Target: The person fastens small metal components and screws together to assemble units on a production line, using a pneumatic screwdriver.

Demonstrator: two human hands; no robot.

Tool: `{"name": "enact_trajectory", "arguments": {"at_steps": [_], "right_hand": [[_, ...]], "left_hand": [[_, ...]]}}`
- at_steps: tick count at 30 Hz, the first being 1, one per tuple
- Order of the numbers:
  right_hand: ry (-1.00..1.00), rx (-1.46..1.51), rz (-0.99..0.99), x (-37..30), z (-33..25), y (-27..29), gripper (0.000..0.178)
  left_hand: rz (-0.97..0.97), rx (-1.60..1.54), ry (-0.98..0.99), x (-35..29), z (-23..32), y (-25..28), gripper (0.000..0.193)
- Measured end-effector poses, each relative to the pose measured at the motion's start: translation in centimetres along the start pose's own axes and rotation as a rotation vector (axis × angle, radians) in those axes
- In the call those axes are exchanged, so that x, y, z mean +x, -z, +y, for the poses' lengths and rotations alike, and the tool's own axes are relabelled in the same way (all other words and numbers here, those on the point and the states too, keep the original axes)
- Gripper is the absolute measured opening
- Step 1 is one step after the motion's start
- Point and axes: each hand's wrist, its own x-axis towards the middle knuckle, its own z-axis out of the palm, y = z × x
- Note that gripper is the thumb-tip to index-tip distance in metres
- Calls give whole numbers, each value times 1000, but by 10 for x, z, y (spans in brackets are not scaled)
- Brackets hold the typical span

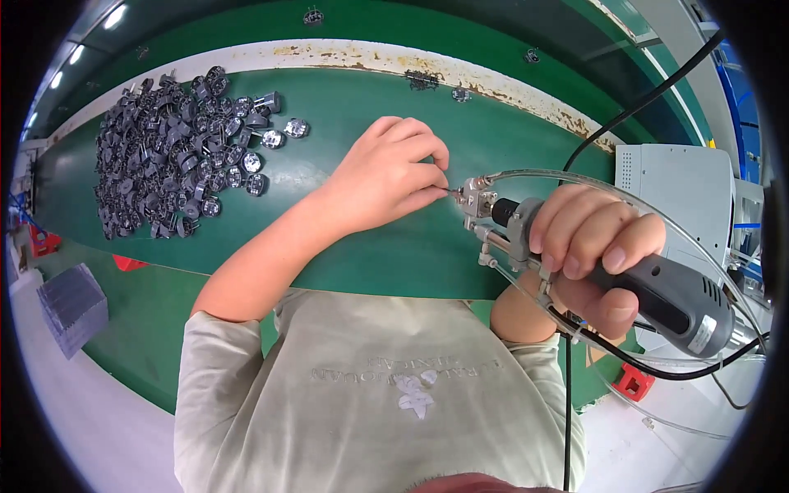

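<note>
My right hand [596, 255] is wrapped round the body of a grey and black electric screwdriver [670, 304], which lies tilted with its tip toward the left. At its front sits a metal feed head [477, 200] with clear tubes and fittings. My left hand [394, 174] is closed, thumb and fingers pinched together right at the screwdriver's tip. Whatever the fingertips hold is too small and hidden to make out. Left of that hand, a large pile of small dark round parts with thin pins [177, 148] covers the green table [362, 263].
A white-edged rail with worn paint [345, 54] runs along the table's far side, with a few loose parts [422, 80] by it. To the right stands a light grey box-shaped machine [674, 197]. A black cable [649, 94] and a clear hose [657, 209] loop near the screwdriver.
</note>
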Motion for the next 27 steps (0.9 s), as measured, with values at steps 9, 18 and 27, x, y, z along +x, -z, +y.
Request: {"name": "enact_trajectory", "arguments": {"at_steps": [9,18,27], "right_hand": [[-50,18,-87,0,-7,7,36],[-101,-25,-46,1,11,1,27],[-98,-33,-60,-1,16,1,28]], "left_hand": [[15,-47,18,4,3,3,28],[-135,0,110,-2,-8,7,31],[-123,-6,83,-3,-8,7,26]]}}
